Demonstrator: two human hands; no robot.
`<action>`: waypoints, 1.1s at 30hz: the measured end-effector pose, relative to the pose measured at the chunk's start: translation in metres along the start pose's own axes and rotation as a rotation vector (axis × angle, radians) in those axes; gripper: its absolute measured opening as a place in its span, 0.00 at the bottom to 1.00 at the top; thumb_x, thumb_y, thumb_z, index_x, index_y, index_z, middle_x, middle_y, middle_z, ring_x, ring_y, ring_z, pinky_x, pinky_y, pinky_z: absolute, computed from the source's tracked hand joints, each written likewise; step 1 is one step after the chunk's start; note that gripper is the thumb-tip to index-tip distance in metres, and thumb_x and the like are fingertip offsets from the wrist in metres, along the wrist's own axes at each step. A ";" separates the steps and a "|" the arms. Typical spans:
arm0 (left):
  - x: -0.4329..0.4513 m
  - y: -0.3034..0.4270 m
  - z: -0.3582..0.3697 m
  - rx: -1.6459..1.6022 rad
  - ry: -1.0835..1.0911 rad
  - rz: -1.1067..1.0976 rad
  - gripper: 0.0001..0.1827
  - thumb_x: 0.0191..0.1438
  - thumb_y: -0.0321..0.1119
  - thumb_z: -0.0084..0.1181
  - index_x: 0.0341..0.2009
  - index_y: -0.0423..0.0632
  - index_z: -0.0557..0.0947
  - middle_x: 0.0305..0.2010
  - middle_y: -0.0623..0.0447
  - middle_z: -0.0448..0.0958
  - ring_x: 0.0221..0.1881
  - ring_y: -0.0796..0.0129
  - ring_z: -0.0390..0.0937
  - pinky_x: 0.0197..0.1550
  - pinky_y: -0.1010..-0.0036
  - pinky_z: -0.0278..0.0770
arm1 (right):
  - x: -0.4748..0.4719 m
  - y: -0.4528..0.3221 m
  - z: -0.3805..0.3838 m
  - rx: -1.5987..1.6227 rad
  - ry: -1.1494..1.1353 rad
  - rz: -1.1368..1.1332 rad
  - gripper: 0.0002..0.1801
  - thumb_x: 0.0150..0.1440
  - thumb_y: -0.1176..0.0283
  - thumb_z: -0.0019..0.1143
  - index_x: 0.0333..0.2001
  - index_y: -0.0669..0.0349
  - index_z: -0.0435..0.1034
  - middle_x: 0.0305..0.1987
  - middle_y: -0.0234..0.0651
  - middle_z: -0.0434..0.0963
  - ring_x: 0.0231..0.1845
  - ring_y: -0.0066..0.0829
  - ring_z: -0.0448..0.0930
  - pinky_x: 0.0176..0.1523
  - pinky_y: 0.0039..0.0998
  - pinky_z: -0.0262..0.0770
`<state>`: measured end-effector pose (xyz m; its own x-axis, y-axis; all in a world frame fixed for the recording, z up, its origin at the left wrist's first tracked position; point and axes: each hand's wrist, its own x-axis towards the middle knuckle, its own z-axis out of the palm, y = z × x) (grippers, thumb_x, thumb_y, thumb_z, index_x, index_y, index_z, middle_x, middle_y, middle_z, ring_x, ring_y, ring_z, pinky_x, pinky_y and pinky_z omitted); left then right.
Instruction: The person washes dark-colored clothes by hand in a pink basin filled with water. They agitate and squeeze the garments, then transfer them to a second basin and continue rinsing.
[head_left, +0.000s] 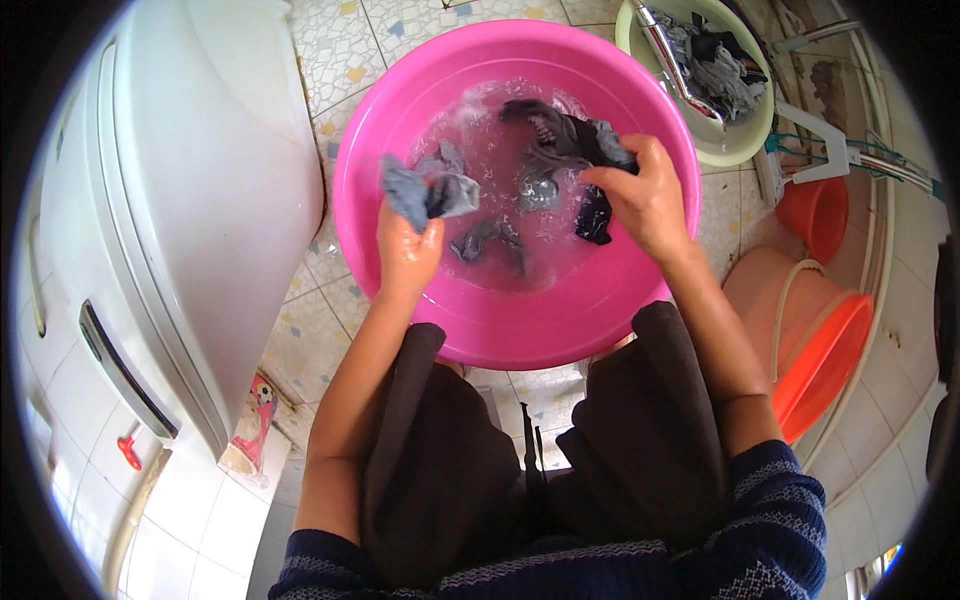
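Note:
In front of my knees stands a large pink plastic basin (480, 337) with soapy water (480, 127) in it. My left hand (409, 251) grips a wet grey cloth (405, 191), perhaps a sock, above the water at the basin's left side. Over the right side, my right hand (645, 191) holds one end of a dark grey and black wet cloth (570, 135), which trails into the water. A black cloth piece (595, 217) lies just below that hand. Another grey cloth (484, 238) floats near the middle, partly under water.
A pale green basin (761, 135) with grey and black clothes (724, 67) stands at the upper right, a chrome spout (675, 60) over it. Orange-red buckets (817, 217) and a mop handle (892, 166) are at the right. A white appliance (217, 150) stands left.

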<state>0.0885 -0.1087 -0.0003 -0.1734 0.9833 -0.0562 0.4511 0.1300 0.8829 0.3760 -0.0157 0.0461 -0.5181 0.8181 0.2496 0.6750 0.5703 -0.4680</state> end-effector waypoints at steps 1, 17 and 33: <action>0.001 0.000 0.004 0.166 -0.079 0.088 0.20 0.41 0.25 0.58 0.42 0.36 0.74 0.44 0.40 0.74 0.43 0.47 0.73 0.46 0.58 0.69 | -0.011 0.005 0.009 -0.033 -0.070 -0.005 0.12 0.39 0.76 0.58 0.30 0.47 0.76 0.42 0.36 0.70 0.45 0.41 0.71 0.43 0.36 0.68; -0.036 -0.065 0.074 1.091 -0.683 0.182 0.11 0.49 0.33 0.51 0.39 0.54 0.76 0.45 0.54 0.69 0.45 0.57 0.68 0.44 0.63 0.67 | -0.100 0.008 0.108 -0.415 -0.903 0.175 0.12 0.51 0.70 0.52 0.40 0.46 0.73 0.52 0.30 0.61 0.54 0.40 0.64 0.51 0.45 0.71; -0.018 0.027 0.044 -0.765 -0.127 -0.550 0.26 0.47 0.19 0.47 0.55 0.41 0.66 0.47 0.53 0.72 0.45 0.69 0.70 0.48 0.74 0.69 | -0.041 -0.035 0.058 1.063 -0.171 0.697 0.27 0.51 0.85 0.41 0.55 0.56 0.69 0.52 0.33 0.65 0.52 0.25 0.68 0.53 0.23 0.66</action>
<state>0.1418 -0.1170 0.0037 -0.0735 0.8214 -0.5656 -0.3692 0.5045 0.7805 0.3429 -0.0733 0.0032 -0.3403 0.8535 -0.3947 0.1214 -0.3763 -0.9185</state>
